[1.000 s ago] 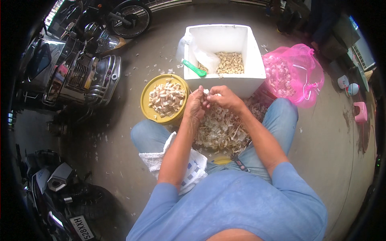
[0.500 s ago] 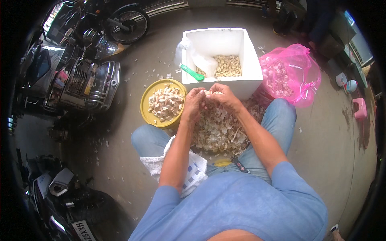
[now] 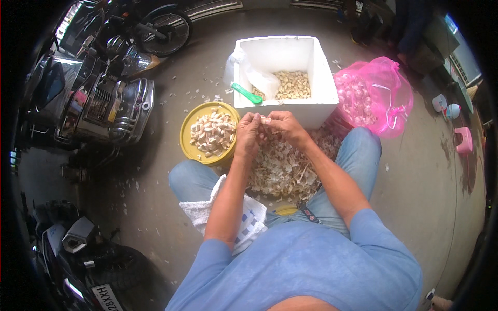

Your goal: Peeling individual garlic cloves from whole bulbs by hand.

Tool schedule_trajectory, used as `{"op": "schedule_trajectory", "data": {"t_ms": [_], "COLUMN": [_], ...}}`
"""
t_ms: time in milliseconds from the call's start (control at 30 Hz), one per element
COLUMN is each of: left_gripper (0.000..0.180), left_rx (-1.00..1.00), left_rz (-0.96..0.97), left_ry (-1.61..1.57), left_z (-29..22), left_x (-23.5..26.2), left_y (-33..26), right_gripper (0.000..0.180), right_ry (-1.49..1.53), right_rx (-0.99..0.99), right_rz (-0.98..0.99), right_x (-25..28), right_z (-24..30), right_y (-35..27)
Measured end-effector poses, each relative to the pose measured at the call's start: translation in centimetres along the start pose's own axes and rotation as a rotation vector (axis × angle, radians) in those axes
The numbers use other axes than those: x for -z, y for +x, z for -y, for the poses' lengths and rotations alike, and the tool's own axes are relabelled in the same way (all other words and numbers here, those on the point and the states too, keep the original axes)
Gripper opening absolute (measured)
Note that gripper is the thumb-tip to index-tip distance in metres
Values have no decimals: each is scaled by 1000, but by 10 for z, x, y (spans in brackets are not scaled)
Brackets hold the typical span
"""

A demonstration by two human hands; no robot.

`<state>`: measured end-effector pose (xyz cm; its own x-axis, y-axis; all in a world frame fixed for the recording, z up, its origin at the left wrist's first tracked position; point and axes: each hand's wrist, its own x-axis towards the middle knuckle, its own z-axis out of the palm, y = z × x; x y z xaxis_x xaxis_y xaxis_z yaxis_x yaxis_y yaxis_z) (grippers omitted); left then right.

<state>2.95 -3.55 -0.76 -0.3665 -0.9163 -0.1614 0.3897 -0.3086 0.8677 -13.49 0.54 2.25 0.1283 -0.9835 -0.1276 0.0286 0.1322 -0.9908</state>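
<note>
Right hand edges slightly left since the earlier frame; its fingers and those of the left hand pinch a small pale clove between them, just before the near edge of the foam box. Peeling appears in hand; the next move likely calls for stripping it bare.

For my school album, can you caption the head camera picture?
Left hand and right hand hold a small pale piece near papery peelings, a white foam box and a yellow tub.
</note>
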Motion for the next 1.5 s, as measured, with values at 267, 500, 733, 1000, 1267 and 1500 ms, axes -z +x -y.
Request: {"op": "schedule_trajectory", "data": {"t_ms": [267,500,733,1000,1267,1500], "left_gripper": [25,27,26,25,23,32], "left_rx": [114,-246,-8,-76,-181,-229], "left_rz": [-127,-280,-350,-364,-416,126], "left_ry": [-41,629,1370,1549,1499,1088], "left_z": [-1,-24,-100,-98,-122,-100], "left_x": [-2,16,100,190,205,41], "left_y": [-6,0,45,78,72,26], "right_gripper": [26,19,23,26,38,42], "right_ry": [214,-125,-301,-449,-91,678], "right_rx": [-75,-10,-29,205,-37,17], "right_rz": [-2,28,24,32,21,-45], "right_x": [-3,-8,0,-3,-6,12], "right_z": [0,-18,-19,-25,8,14], "right_y": [1,8,8,8,2,-6]}}
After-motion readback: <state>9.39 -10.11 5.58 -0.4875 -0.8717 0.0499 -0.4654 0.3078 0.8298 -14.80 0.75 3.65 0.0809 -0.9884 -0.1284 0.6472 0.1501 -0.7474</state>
